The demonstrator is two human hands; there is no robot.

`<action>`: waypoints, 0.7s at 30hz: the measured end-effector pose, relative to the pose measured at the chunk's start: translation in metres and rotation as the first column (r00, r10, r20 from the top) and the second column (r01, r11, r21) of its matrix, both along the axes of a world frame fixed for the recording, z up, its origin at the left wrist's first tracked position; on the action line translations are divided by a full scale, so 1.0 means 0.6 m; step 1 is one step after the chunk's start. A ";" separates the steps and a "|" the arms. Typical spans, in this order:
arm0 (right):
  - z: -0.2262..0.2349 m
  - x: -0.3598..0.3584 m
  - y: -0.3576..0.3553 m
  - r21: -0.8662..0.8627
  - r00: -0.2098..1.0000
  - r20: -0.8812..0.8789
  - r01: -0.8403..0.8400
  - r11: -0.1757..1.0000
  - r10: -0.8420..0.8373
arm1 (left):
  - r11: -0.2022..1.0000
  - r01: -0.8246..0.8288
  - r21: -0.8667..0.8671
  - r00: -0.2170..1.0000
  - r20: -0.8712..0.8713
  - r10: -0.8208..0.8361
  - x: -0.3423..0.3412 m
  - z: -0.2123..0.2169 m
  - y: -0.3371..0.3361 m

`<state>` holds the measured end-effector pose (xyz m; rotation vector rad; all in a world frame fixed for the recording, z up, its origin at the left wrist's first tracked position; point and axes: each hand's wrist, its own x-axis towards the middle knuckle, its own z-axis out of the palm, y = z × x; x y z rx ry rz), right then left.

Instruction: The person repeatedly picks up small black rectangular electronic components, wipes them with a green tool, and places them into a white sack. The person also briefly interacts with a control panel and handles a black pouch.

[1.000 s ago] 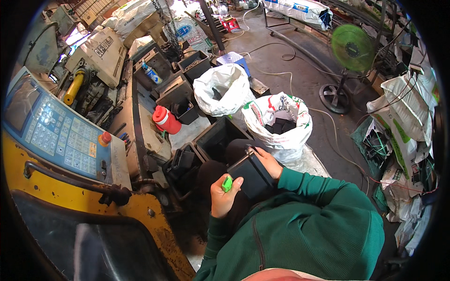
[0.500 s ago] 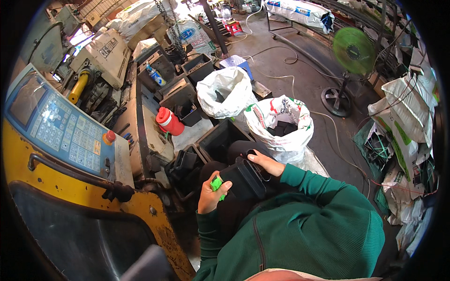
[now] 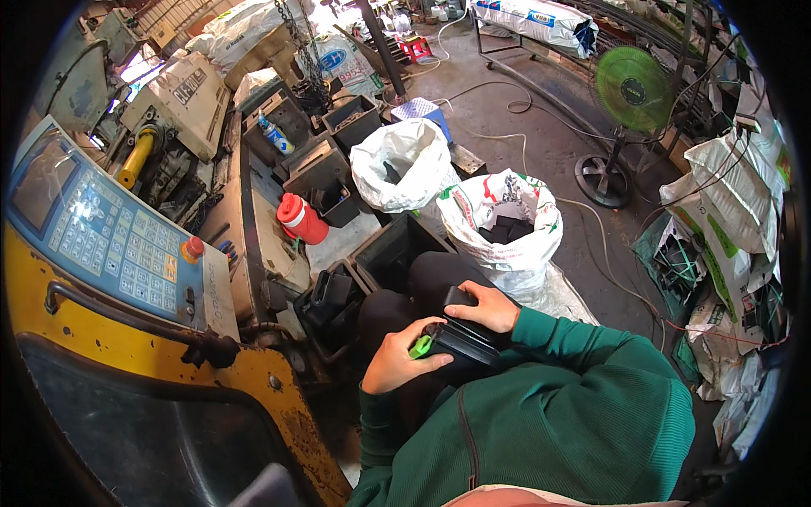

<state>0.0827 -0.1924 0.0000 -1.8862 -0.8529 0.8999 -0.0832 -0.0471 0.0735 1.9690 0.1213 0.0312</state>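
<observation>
A black, straight-edged box [image 3: 466, 344] slants over the lap [image 3: 390, 311], a small bright-green piece [image 3: 421, 346] at its left end.

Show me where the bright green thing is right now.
In the head view, the bright green thing is in the left hand, a little below centre, by the left end of the black box.
</observation>
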 end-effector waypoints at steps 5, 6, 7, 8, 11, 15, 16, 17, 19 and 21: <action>0.003 0.023 0.011 0.113 0.649 -0.705 0.500 0.859 -0.285 | 0.951 -0.057 0.304 0.998 0.055 0.043 -0.013 0.035 -0.075; -0.003 0.042 0.017 0.203 0.699 -0.669 0.501 0.841 -0.255 | 0.952 -0.143 0.271 0.988 0.096 0.122 -0.006 0.036 -0.070; -0.013 0.057 0.027 0.288 0.743 -0.612 0.526 0.800 -0.268 | 0.946 -0.235 0.224 0.970 0.118 0.213 -0.002 0.033 -0.051; -0.008 0.062 0.033 0.305 0.713 -0.646 0.568 0.765 -0.271 | 0.928 -0.327 0.179 0.943 0.118 0.310 -0.006 0.028 -0.032; 0.031 0.079 0.036 0.295 0.563 -0.812 0.622 0.726 -0.153 | 0.957 -0.273 0.101 0.960 -0.035 0.278 -0.014 -0.027 0.032; 0.031 0.080 0.035 0.342 0.424 -0.899 0.531 0.775 0.106 | 0.973 -0.129 0.193 0.945 -0.274 0.180 -0.003 -0.092 0.027; 0.031 0.076 0.036 0.347 0.383 -0.911 0.517 0.783 0.150 | 0.950 -0.153 0.273 0.916 -0.320 0.240 -0.003 -0.100 0.025; 0.030 0.072 0.035 0.356 0.366 -0.914 0.510 0.783 0.176 | 0.919 -0.220 0.327 0.928 -0.221 0.300 -0.005 -0.103 0.023; 0.025 0.069 0.035 0.335 0.319 -0.929 0.506 0.795 0.188 | 0.830 -0.348 0.435 0.897 -0.105 0.430 0.002 -0.083 0.023; 0.024 0.061 0.041 0.307 0.318 -0.937 0.544 0.781 0.147 | 0.794 -0.526 0.303 0.848 0.118 0.517 0.020 -0.061 0.016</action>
